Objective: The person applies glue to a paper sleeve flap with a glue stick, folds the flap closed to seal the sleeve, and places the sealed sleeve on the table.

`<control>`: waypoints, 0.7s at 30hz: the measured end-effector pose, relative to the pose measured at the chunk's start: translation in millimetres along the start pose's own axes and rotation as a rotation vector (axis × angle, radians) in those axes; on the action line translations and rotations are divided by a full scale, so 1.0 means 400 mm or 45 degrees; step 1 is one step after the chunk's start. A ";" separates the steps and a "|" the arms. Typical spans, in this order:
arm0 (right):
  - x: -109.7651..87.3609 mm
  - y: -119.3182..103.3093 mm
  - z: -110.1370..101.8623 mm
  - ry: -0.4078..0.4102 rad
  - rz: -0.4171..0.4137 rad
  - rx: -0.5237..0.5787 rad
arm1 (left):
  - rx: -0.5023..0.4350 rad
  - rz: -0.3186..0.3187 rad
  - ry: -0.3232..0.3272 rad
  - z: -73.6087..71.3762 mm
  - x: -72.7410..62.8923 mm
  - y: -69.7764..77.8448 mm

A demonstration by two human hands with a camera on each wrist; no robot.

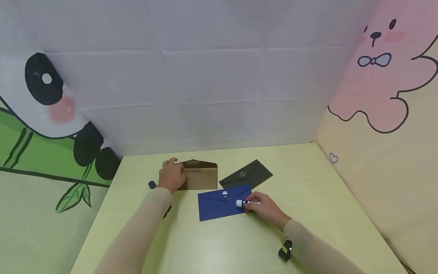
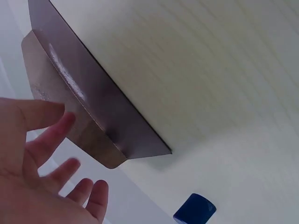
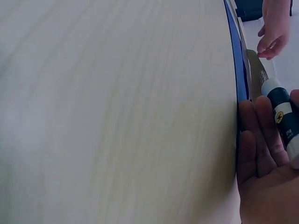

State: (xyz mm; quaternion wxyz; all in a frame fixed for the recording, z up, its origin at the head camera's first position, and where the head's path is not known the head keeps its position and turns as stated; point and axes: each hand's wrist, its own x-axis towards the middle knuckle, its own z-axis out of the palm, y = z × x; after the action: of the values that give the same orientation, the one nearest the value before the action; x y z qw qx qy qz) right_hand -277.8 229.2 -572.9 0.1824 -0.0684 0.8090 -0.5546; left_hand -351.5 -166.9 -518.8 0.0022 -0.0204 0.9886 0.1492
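Note:
A brown envelope (image 1: 200,179) lies with its flap raised at the far side. At its left end is my left hand (image 1: 172,175); in the left wrist view, the thumb and forefinger come close together by the flap (image 2: 70,100), the other fingers loosely bent. My right hand (image 1: 265,207) holds a white glue stick (image 1: 243,203) with a dark label, its white end pointing left, above the right part of a blue envelope (image 1: 215,207). In the right wrist view the glue stick (image 3: 282,114) lies across the fingers.
A dark green envelope (image 1: 251,174) lies behind the blue one, partly overlapped by it. Left of my left hand a small blue cap (image 1: 152,184) sits on the pale yellow table (image 1: 219,243). A white cloth wall (image 1: 219,121) stands along the table's back edge, with printed panels at both sides.

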 end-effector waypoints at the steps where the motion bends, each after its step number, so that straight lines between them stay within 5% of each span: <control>1: 0.001 0.001 -0.001 0.006 0.001 -0.003 | 0.018 -0.004 -0.028 0.000 0.002 -0.004; 6: 0.005 0.004 -0.011 0.046 0.007 -0.023 | 0.008 -0.038 -0.129 0.008 0.010 -0.024; 21: 0.029 0.002 -0.036 0.099 0.015 -0.050 | 0.064 -0.017 -0.149 0.023 0.045 -0.078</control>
State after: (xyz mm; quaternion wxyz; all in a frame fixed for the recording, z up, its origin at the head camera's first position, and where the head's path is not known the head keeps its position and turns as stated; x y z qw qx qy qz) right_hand -293.7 238.4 -571.5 0.1526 -0.0454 0.8265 -0.5399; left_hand -368.4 -194.8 -536.8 0.0615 -0.0182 0.9900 0.1253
